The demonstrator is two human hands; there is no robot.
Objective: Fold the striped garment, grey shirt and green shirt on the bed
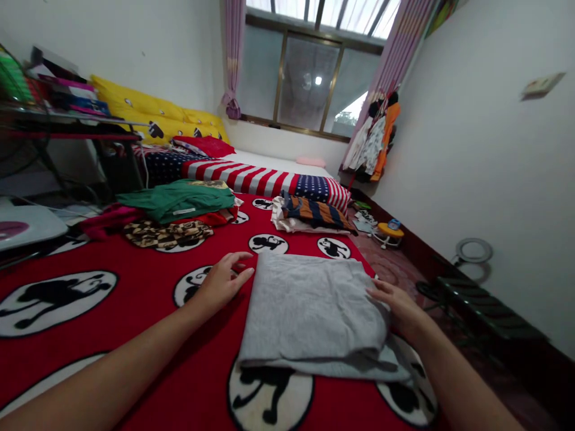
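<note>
Head view, looking down along a bed. Left hand [218, 286] open above a red blanket [135, 287] with black-and-white monkey roundels, its fingers [238, 267] spread and released, just beside the left edge of a folded grey cloth [309, 314], apparently not touching it. Right hand [398, 310] at the cloth's right edge, its fingers [377, 289] loose and resting against the fold, touching it, neither clenched nor grasping. Folded grey cloth flat on the blanket between both sets of fingers, a lower layer jutting out below the right fingers.

Ahead of the fingers and slightly right, a striped navy-and-orange garment [312, 212] on a white cloth [283, 218]. Ahead and to the left, a folded green garment [175, 200], a leopard-print cloth [168, 234] and a magenta cloth [105, 220]. Well beyond the fingers, stars-and-stripes bedding [256, 178], a red pillow [204, 145], a yellow cushion [153, 114] and a pink pillow [311, 161]. Far left of the fingers, a table [76, 134] piled with books [67, 96], a flat white panel [27, 224] below it. Far right of the fingers, on the floor, a yellow stool [390, 230], a ring light [474, 250] and a dark green folding rack [485, 308]. Far ahead, hanging clothes [375, 137] beside a window [308, 81] with purple curtains [233, 60].
</note>
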